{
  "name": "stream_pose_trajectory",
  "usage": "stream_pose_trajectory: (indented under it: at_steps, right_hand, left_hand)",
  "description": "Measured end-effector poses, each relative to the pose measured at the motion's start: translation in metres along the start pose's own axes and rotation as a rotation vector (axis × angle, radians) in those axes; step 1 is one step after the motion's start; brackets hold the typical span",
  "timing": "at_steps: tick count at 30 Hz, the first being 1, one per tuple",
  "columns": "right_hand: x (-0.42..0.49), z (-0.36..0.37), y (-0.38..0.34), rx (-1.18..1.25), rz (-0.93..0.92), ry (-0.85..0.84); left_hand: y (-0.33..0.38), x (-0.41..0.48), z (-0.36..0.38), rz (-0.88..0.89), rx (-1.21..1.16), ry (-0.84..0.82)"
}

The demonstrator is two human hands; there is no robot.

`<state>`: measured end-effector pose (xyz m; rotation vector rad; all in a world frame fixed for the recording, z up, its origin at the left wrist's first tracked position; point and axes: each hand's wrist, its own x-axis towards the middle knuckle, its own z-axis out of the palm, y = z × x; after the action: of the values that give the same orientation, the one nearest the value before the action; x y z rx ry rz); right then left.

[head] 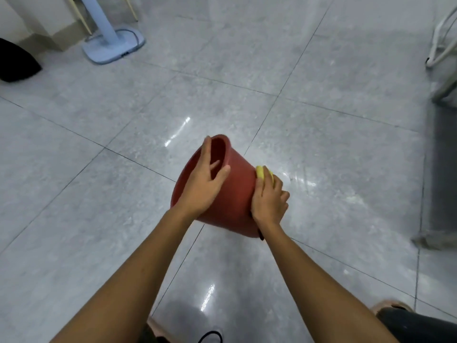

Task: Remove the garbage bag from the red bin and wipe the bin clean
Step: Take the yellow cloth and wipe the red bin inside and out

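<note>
The left hand grips the rim of the red bin, with its fingers hooked inside the opening and its thumb lying across the outer wall. The right hand is closed on a yellow cloth, pressing it flat against the outer wall of the bin on the side away from the left hand; only the top of the cloth shows past the fingertips. Both bare forearms reach in from the bottom of the view.

The bin is held up off the tiled floor, tilted so that its mouth faces up and away from the person and its base points down toward them. What shows of the inside is bare red plastic, with no bag in it.

Beyond the bin and far to its left stands the pale blue base and pole of a floor fan, and left of that a black object lies at the edge of the view. Far to the right of the bin is a white tubular frame. Nearer than the bin, at the bottom right corner, a dark-clad knee shows.
</note>
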<state>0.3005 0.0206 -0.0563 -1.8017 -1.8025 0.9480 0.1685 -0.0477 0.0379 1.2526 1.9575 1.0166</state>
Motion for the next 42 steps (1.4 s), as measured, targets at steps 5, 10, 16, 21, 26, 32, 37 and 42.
stream_pose_trajectory:
  at_steps: [5, 10, 16, 21, 26, 32, 37, 42]
  right_hand:
    - [0.026, -0.002, 0.019, 0.048, 0.168, -0.085]
    - [0.015, -0.006, -0.011, 0.110, 0.090, -0.087]
    - [-0.024, 0.002, -0.016, 0.076, -0.351, -0.057]
    - [0.008, 0.012, 0.014, 0.020, 0.142, -0.313]
    - [0.015, 0.012, -0.017, 0.126, 0.043, -0.276]
    - [0.001, -0.011, -0.044, 0.060, -0.394, -0.194]
    - [-0.007, -0.009, -0.005, -0.018, -0.232, -0.158]
    - [-0.008, -0.004, 0.025, -0.078, -0.123, -0.142]
  left_hand:
    - [-0.044, -0.057, -0.009, 0.136, 0.421, -0.043]
    - [-0.033, -0.049, 0.007, 0.361, 0.524, 0.060]
    - [-0.019, -0.031, 0.014, 0.322, 0.328, 0.107]
    - [-0.019, 0.002, 0.002, 0.178, 0.408, 0.091]
    - [-0.004, 0.023, 0.008, 0.134, 0.257, 0.093]
    - [0.014, 0.024, 0.018, 0.009, 0.261, 0.148]
    - [0.013, 0.028, 0.020, -0.084, 0.249, 0.180]
    - [0.004, 0.018, 0.004, -0.067, 0.164, 0.052]
